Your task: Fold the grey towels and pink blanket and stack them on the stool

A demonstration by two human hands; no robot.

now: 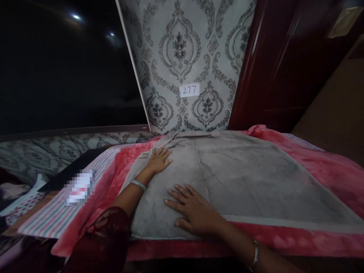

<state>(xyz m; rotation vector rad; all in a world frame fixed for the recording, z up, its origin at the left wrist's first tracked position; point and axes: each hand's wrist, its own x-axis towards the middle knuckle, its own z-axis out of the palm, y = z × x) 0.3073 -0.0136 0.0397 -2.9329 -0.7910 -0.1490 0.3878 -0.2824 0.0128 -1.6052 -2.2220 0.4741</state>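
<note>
A grey plush cloth [250, 174], like a towel or small blanket, lies spread out with a crease down its left part. Its far left edge is slightly rumpled. My left hand [159, 160] rests on it near that left edge, fingers stretched out. Closer to me, my right hand [193, 210] lies flat with spread fingers on the cloth's near left part. Neither hand grips anything. Beneath the grey cloth is a red-pink fluffy blanket [287, 235], which shows along the near, left and right sides.
A striped sheet [68, 206] shows at the left with a blurred white item [79, 187] on it. Behind are a large dark screen [65, 72], patterned wallpaper with a paper label [189, 90] reading 277, and a dark red glossy panel [281, 64]. Polka-dot fabric [25, 206] lies far left.
</note>
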